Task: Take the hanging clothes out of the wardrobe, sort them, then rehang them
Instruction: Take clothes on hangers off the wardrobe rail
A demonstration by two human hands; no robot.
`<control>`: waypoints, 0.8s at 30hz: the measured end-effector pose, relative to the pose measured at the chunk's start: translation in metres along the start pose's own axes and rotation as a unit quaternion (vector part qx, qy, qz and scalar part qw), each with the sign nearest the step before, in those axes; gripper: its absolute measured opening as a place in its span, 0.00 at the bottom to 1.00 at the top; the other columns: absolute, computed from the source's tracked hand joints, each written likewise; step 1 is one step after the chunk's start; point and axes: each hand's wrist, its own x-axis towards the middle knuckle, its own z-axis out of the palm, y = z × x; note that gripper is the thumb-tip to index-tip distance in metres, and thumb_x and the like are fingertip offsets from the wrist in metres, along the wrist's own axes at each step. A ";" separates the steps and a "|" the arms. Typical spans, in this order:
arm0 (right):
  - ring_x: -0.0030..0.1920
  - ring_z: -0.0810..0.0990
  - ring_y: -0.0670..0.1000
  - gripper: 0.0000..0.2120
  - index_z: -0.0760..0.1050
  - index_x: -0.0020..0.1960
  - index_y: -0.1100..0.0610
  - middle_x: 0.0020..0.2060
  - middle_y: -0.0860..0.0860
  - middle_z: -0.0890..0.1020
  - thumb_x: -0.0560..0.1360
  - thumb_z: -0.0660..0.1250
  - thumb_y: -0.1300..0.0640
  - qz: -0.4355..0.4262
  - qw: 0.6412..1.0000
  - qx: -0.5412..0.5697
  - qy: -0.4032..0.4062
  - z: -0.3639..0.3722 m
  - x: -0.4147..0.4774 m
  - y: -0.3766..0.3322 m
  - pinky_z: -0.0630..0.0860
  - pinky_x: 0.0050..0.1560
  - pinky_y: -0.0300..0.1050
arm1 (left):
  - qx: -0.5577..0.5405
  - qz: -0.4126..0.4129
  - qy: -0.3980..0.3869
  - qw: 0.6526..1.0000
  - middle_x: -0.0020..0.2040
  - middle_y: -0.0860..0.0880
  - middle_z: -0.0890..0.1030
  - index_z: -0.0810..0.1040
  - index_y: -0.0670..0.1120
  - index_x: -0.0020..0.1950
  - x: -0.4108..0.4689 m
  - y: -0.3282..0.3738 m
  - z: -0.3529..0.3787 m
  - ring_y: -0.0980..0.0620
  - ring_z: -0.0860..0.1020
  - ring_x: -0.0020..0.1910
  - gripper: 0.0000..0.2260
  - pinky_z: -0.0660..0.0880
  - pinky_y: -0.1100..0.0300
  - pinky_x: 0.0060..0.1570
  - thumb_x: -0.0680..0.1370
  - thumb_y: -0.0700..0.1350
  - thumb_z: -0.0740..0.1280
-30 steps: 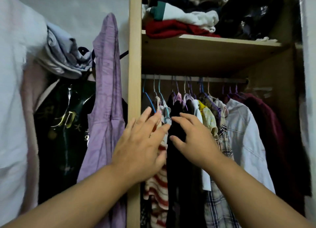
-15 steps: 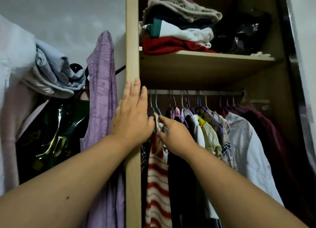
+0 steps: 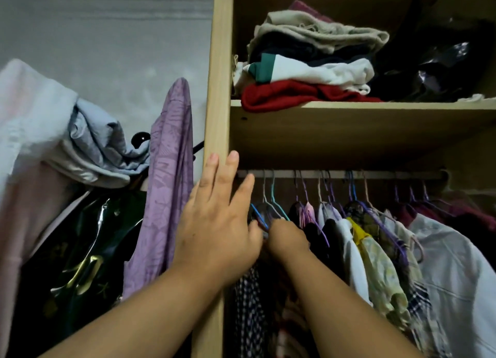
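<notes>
Soft, light garments on thin wire hangers (image 3: 271, 204) crowd under the metal rail (image 3: 349, 174); left hand (image 3: 217, 231) spread beside them, right hand (image 3: 288, 237) closed, its grip hidden, best hooking the necks.

A home bedroom is showing here: an open wooden wardrobe (image 3: 218, 89) is holding hanging clothes (image 3: 375, 245) on a rail (image 3: 349, 174), folded garments (image 3: 308, 70) sitting on its shelf (image 3: 362, 124).
</notes>
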 end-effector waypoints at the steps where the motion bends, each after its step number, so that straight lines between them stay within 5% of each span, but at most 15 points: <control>1: 0.61 0.75 0.58 0.14 0.73 0.60 0.57 0.60 0.56 0.77 0.77 0.60 0.54 -0.002 1.000 -0.014 0.012 0.003 0.003 0.000 0.72 0.58 0.51 | -0.003 0.001 0.000 1.000 0.76 0.44 0.59 0.73 0.48 0.68 -0.001 -0.001 0.000 0.43 0.55 0.76 0.30 0.69 0.44 0.64 0.67 0.55 0.57; 10: 0.54 0.78 0.58 0.09 0.76 0.53 0.55 0.51 0.55 0.81 0.77 0.59 0.56 0.029 0.995 0.057 0.081 -0.005 0.016 0.001 0.70 0.53 0.49 | 0.003 -0.006 -0.009 1.000 0.76 0.45 0.60 0.75 0.52 0.65 0.000 -0.002 -0.001 0.46 0.55 0.76 0.28 0.72 0.46 0.59 0.67 0.57 0.58; 15: 0.54 0.78 0.59 0.11 0.77 0.48 0.56 0.48 0.56 0.82 0.78 0.58 0.52 0.001 0.989 0.066 0.129 -0.035 0.002 0.008 0.69 0.59 0.50 | 0.001 -0.007 0.000 1.000 0.77 0.43 0.58 0.74 0.51 0.67 0.000 -0.003 0.001 0.45 0.54 0.75 0.30 0.71 0.46 0.61 0.66 0.57 0.58; 18: 0.51 0.79 0.60 0.10 0.74 0.42 0.56 0.45 0.57 0.82 0.77 0.60 0.52 -0.031 0.986 0.059 0.151 -0.054 -0.017 0.018 0.72 0.50 0.48 | 0.001 -0.008 0.006 1.000 0.77 0.43 0.58 0.73 0.50 0.67 0.001 -0.002 0.000 0.45 0.54 0.75 0.30 0.70 0.46 0.62 0.66 0.57 0.57; 24: 0.51 0.79 0.58 0.11 0.80 0.52 0.52 0.47 0.54 0.84 0.77 0.61 0.51 -0.045 0.984 0.044 0.166 -0.103 -0.083 0.045 0.73 0.46 0.47 | -0.010 -0.014 -0.014 1.000 0.77 0.43 0.57 0.72 0.50 0.68 0.000 -0.001 -0.007 0.46 0.52 0.75 0.31 0.69 0.44 0.63 0.65 0.56 0.62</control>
